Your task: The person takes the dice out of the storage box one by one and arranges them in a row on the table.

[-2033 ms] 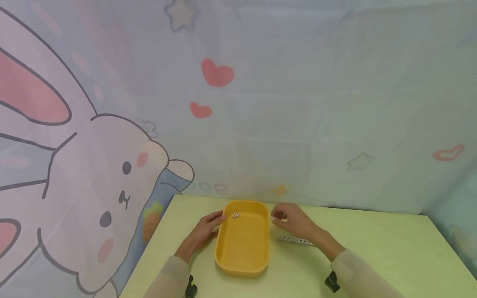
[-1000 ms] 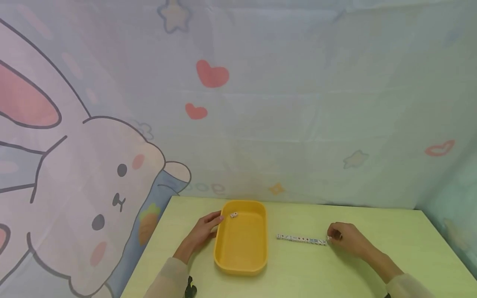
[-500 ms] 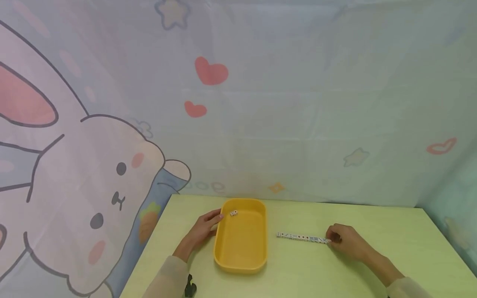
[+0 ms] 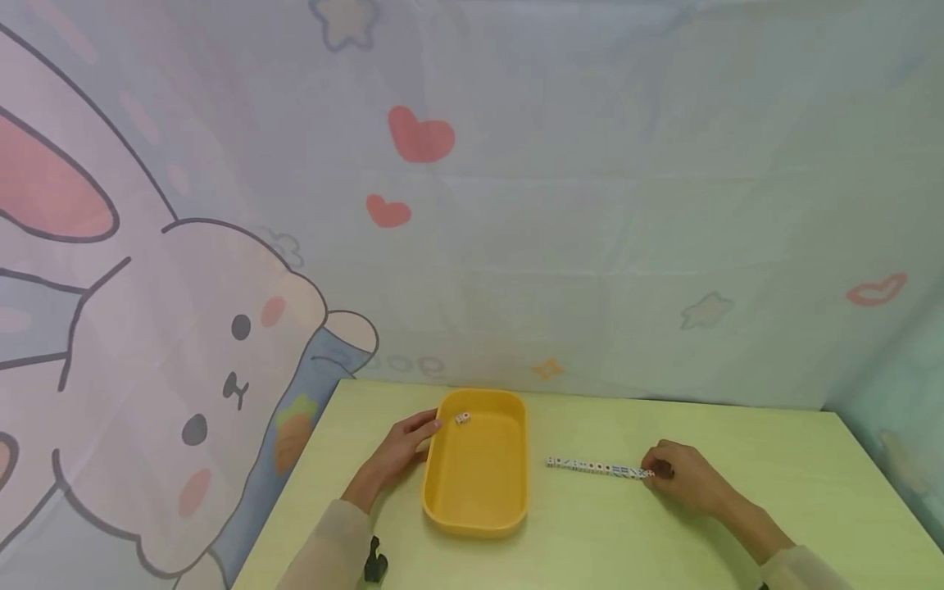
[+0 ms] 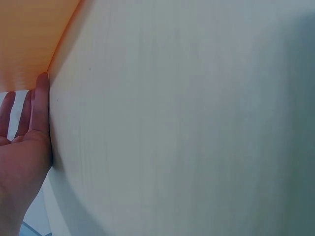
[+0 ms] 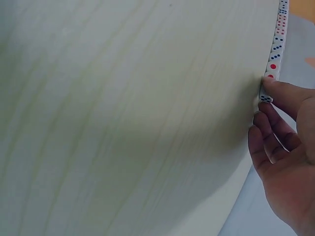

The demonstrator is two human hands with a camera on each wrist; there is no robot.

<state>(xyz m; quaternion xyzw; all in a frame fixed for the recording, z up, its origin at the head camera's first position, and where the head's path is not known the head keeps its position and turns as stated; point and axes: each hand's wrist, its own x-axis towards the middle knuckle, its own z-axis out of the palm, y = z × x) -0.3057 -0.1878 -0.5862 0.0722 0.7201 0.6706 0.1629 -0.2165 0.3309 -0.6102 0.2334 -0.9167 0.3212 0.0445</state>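
Note:
A straight row of small white dice (image 4: 590,467) lies on the table to the right of a yellow tray (image 4: 527,467). At the row's right end my right hand (image 4: 686,477) pinches the last die (image 6: 266,99) between thumb and fingers, up against its neighbour. Red and dark pips show along the row in the right wrist view. On the tray's left side, my left hand (image 4: 401,447) rests with its thumb at the rim. Its extended fingers (image 5: 42,98) touch the tray's outer wall in the left wrist view. A few dice (image 4: 462,418) sit in the tray's far left corner.
The pale yellow-green table (image 4: 774,475) meets a cartoon cloth backdrop (image 4: 553,205) along its far edge. A small black object (image 4: 375,564) shows beside my left sleeve (image 4: 328,545).
My right hand has carried a die from beside the tray to the row's right end, where it now adjoins the row. It then shifted slightly left. My left hand stays at the tray.

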